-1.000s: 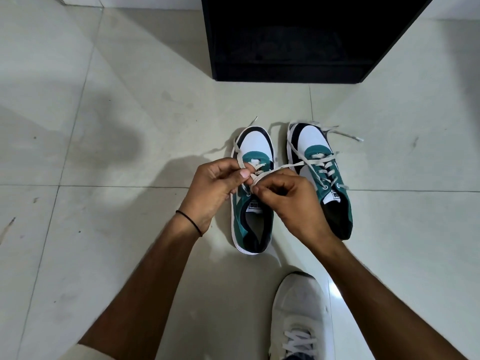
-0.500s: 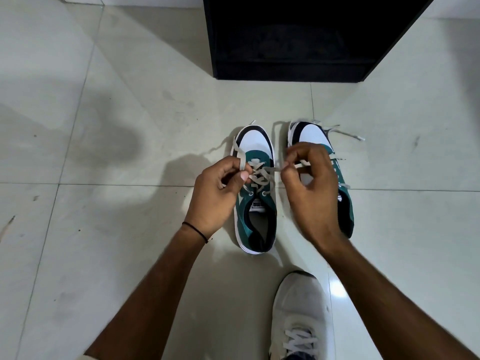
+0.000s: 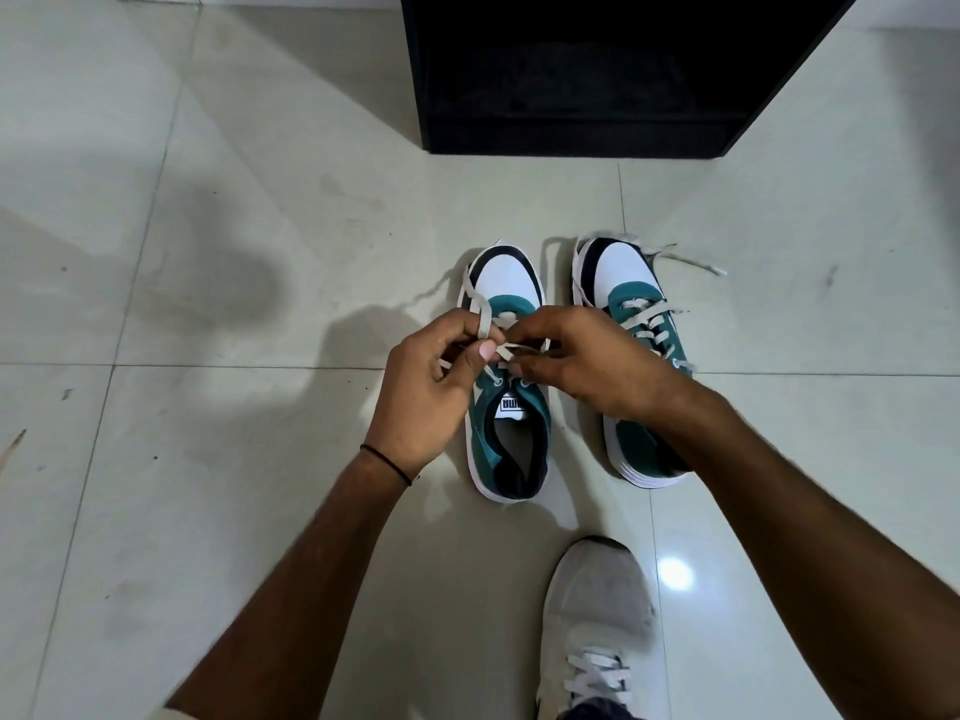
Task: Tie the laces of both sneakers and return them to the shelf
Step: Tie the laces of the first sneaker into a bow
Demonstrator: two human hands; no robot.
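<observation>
Two teal, white and black sneakers stand side by side on the tiled floor, toes pointing away from me. Over the left sneaker (image 3: 511, 433) my left hand (image 3: 431, 387) pinches one end of its white lace (image 3: 483, 317), which loops up past the toe. My right hand (image 3: 582, 356) pinches the other end of that lace just beside my left thumb. The right sneaker (image 3: 621, 283) sits partly under my right wrist, its laces loose and one end trailing off to the right on the floor.
A black shelf unit (image 3: 582, 75) stands on the floor straight ahead, beyond the sneakers. My own foot in a grey-white shoe (image 3: 597, 615) is planted near the bottom edge. Pale glossy floor tiles (image 3: 208, 459) spread all around.
My right hand has come back from over the right sneaker to meet my left hand above the left sneaker. The lace ends are now crossed close together between my fingers.
</observation>
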